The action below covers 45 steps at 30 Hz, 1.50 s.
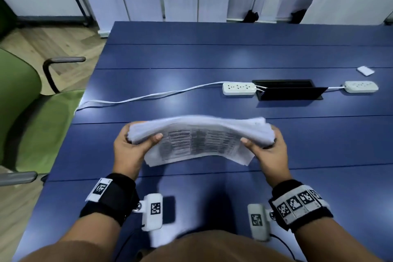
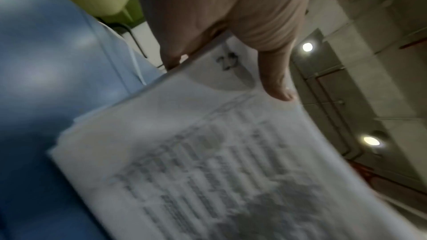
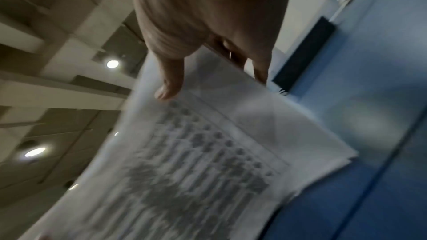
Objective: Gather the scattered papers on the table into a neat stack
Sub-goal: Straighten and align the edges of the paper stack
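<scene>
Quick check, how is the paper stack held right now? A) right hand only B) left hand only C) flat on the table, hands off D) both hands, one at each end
D: the left hand and right hand each grip one end of the paper stack, thumbs on top, above the blue table.

top sheet of the papers (image 2: 208,134) bears what looks like "23".

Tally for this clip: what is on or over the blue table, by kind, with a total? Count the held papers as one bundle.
Paper bundle, gripped by left hand and right hand: 1
White power strips: 2
Small white paper piece at far right: 1
Black cable box set in the table: 1
Total: 5
</scene>
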Motion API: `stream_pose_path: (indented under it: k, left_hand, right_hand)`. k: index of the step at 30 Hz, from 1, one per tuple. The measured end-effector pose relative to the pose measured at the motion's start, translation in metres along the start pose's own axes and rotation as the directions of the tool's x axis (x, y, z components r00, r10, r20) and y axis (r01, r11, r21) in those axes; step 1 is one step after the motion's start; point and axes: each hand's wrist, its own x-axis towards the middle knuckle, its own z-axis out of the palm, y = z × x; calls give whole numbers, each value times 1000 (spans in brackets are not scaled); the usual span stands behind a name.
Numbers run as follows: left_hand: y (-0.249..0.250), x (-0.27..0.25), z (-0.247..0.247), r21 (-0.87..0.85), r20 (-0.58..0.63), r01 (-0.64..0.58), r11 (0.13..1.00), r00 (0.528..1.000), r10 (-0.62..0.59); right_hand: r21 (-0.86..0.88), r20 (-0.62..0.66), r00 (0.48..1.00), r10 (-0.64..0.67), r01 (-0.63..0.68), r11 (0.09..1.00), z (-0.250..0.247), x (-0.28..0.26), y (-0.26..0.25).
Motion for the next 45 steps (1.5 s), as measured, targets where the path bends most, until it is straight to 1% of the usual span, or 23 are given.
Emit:
stream_pose_path:
  k: [2,4,6,7,9,11,13,15,17,20,23,25,27,30,31,33,35,36,38,40,42,43,45]
  left_hand:
    - [-10,4,-12,2,47,49,999,998,-49]
    - [-16,9,-19,-9,125,98,995,987,-97]
    - [-20,10,-19,-12,190,126,992,974,-122]
    - [-21,10,-18,-16,196,149,989,970,-143]
    - [-23,10,-16,-38,199,173,984,966,-162]
    - [-25,11,-17,-39,179,197,980,966,-187]
    - [-29,10,-19,-24,179,244,970,955,-236]
    - [-30,5,-13,15,190,265,964,946,-263]
    - [-25,3,-3,13,124,235,972,964,-235]
    - [1,6,13,-28,16,126,992,992,-125]
    - [23,13,21,-38,-47,3,999,999,-5]
    - [25,15,18,-35,-57,-38,999,998,36]
    - [18,14,12,-9,-40,-35,999,999,34]
    - [-1,8,0,5,1,23,1000,1000,-23]
    - [-5,6,-3,2,6,45,999,999,-45]
    - [-8,3,-5,-35,7,73,997,997,-73]
    - [-5,3,-3,-86,-8,75,994,997,-76]
    - [-1,3,-1,-104,-28,63,993,997,-66]
    - [5,3,5,-102,-83,36,994,996,-45]
    - [7,2,11,-71,-147,13,997,989,-23]
    - [6,1,15,-68,-201,2,998,980,-15]
    - [5,1,15,-73,-218,8,997,976,-23]
    - [4,2,13,-83,-240,17,996,970,-36]
  right_hand:
    - [-28,68,994,84,-83,996,-13,4,9]
    - [-26,109,983,147,-145,989,-20,6,15]
    - [-61,148,976,162,-154,986,-18,6,17]
    - [-67,159,975,152,-143,987,-16,5,18]
    - [-41,161,976,148,-143,989,-17,4,18]
    - [-4,129,976,176,-176,984,-21,6,22]
    - [9,93,974,206,-208,978,-22,8,28]
    - [-4,79,975,208,-209,978,-15,6,28]
    - [30,43,986,161,-162,986,-5,3,19]
    - [130,19,998,59,-61,990,7,3,-9]
    - [137,-8,1000,-23,23,990,11,6,-28]
    - [121,6,998,-59,58,991,10,7,-31]
    - [90,43,997,-62,58,994,6,5,-27]
    - [-10,65,997,-29,30,999,-4,0,-8]
    - [-52,65,997,-37,40,998,-5,-2,-4]
    - [-99,81,992,-95,103,990,-4,-4,0]
    - [-130,79,979,-187,196,972,0,-7,-4]
    - [-180,72,964,-255,264,948,1,-7,-5]
    - [-332,93,914,-394,402,853,2,-9,-7]
    - [-460,166,873,-458,480,747,1,-10,-9]
    - [-545,177,878,-445,464,698,0,-10,-8]
    - [-564,145,893,-425,428,706,-1,-11,-6]
    - [-555,56,926,-374,340,760,-2,-12,-3]
